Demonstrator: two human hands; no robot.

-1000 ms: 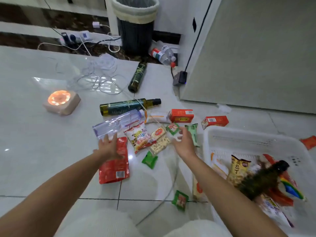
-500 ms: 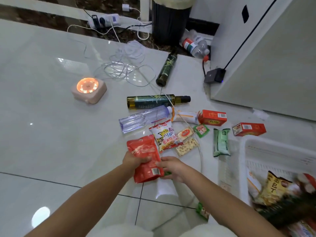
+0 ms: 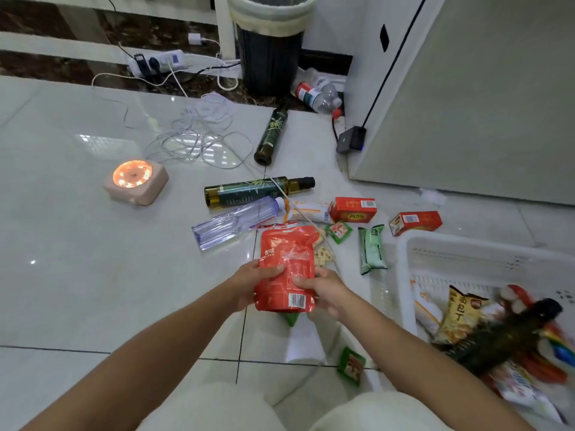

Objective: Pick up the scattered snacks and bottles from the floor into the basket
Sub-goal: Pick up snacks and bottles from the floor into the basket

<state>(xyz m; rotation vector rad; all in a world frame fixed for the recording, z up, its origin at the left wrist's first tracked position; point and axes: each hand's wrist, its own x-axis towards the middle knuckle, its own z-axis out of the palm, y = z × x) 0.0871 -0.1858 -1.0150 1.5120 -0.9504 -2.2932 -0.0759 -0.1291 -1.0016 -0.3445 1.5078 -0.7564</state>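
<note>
Both hands grip my red pouch [image 3: 287, 269]: left hand [image 3: 252, 283] clamped on its left edge, right hand [image 3: 326, 290] on its right, held above the floor. Basket [image 3: 466, 256] sits at 3 o'clock; clear bottle [image 3: 236, 220] lies at 11.

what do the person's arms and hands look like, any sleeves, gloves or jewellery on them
Both forearms are bare right up to the bottom edge of the picture, with no sleeve in view. The left hand and right hand wear no gloves, and no ring, watch or bracelet shows on either wrist. No markings can be made out. Below the arms, pale cream cloth covers the knees.
</note>
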